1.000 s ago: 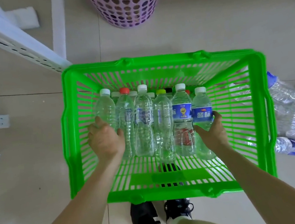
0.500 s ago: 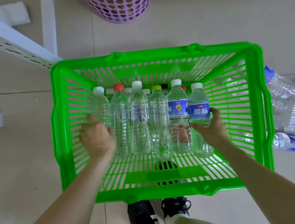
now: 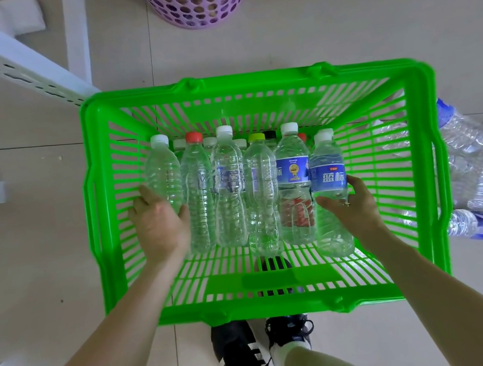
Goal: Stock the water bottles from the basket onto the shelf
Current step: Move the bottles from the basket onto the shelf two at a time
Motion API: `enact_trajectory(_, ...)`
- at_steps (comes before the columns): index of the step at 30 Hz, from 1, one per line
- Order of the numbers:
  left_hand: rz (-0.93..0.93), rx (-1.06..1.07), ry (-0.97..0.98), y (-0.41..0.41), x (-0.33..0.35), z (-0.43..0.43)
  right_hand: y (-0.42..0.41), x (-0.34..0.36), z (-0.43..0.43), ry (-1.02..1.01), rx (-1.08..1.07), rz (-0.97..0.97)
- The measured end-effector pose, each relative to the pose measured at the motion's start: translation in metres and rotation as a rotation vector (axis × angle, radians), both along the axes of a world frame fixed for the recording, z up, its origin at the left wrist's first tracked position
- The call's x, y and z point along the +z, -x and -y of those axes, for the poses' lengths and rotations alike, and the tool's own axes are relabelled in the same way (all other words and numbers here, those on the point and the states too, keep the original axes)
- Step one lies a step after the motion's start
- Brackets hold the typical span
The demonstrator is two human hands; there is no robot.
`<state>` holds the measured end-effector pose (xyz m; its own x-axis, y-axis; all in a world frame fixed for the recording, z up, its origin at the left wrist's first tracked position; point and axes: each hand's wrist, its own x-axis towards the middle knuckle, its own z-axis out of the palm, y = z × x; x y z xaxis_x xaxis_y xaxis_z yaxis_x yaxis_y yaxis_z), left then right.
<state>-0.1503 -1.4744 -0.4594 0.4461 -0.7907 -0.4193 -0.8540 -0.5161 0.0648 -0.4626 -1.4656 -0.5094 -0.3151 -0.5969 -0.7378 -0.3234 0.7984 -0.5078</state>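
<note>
A bright green slatted basket [image 3: 254, 83] sits on the floor in front of me. Several clear water bottles stand in a row inside it, with more caps showing behind. My left hand [image 3: 159, 225] grips the leftmost clear bottle [image 3: 162, 170], which has a white cap. My right hand [image 3: 352, 204] is wrapped around the rightmost blue-labelled bottle [image 3: 327, 170]. Between them stand a red-capped bottle [image 3: 199, 188] and a yellow-green-capped bottle [image 3: 261, 186]. The white metal shelf upright [image 3: 9, 63] runs diagonally at the upper left.
A purple perforated bin [image 3: 196, 0] stands beyond the basket. Loose empty bottles [image 3: 478, 155] lie on the floor to the basket's right. My black shoes [image 3: 243, 356] are just below the basket's near rim. Beige floor tiles surround everything.
The row of bottles held between both hands has shifted slightly; the rightmost blue-labelled bottle now sits lower and nearer me. The view has drifted a little.
</note>
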Motion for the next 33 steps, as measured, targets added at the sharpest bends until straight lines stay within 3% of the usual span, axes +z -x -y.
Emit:
enact_trajectory(7,0.006,0.098,-0.009,0.007,0.002,0.009,0.000,0.002,-0.002,-0.003,-0.020,0.029)
enact_trajectory(16,-0.154,0.180,0.024,-0.001,0.011,0.004,0.000,0.011,-0.001,-0.013,-0.046,0.086)
enact_trajectory(21,-0.226,0.338,-0.128,-0.003,0.016,0.008,-0.002,0.021,0.001,-0.018,-0.098,0.164)
enact_trajectory(27,-0.657,0.566,-0.190,-0.008,0.030,-0.005,-0.013,0.044,0.006,-0.024,-0.190,0.274)
enact_trajectory(33,-0.859,0.702,-0.209,0.011,0.068,-0.016,-0.035,0.078,0.013,-0.048,-0.256,0.437)
